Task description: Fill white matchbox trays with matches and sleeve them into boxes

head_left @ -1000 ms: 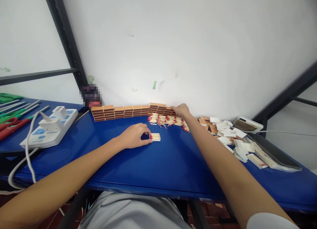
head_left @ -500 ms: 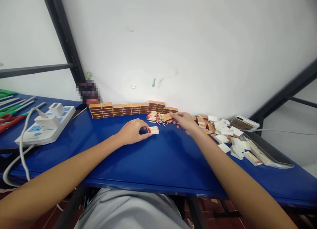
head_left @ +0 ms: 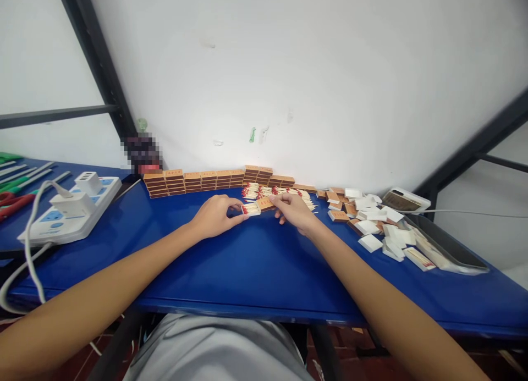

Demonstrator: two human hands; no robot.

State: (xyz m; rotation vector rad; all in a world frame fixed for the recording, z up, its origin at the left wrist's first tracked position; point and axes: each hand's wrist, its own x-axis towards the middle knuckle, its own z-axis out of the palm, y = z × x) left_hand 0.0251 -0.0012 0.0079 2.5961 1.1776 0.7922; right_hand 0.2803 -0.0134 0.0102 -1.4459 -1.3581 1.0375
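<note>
My left hand [head_left: 218,216] pinches the left end of a white matchbox tray [head_left: 252,209], which holds red-tipped matches. In my right hand [head_left: 292,209] is an orange-brown matchbox sleeve [head_left: 266,204], gripped at its right end. The sleeve's left end meets the tray's right end; whether the tray has entered it I cannot tell. Just behind both hands lies a pile of loose matches [head_left: 266,191]. Stacked matchboxes [head_left: 214,178] form a row along the wall.
Loose sleeves and white trays [head_left: 371,227] lie heaped on the right, by a phone [head_left: 406,200] and a dark tray [head_left: 447,243]. A power strip [head_left: 74,219] with white cables stands left, near scissors [head_left: 16,202]. The blue table's [head_left: 247,276] front edge is close to my body.
My right hand has brought the sleeve left and nearer, up to the tray. The tray has tilted slightly in my left hand. More of the match pile shows.
</note>
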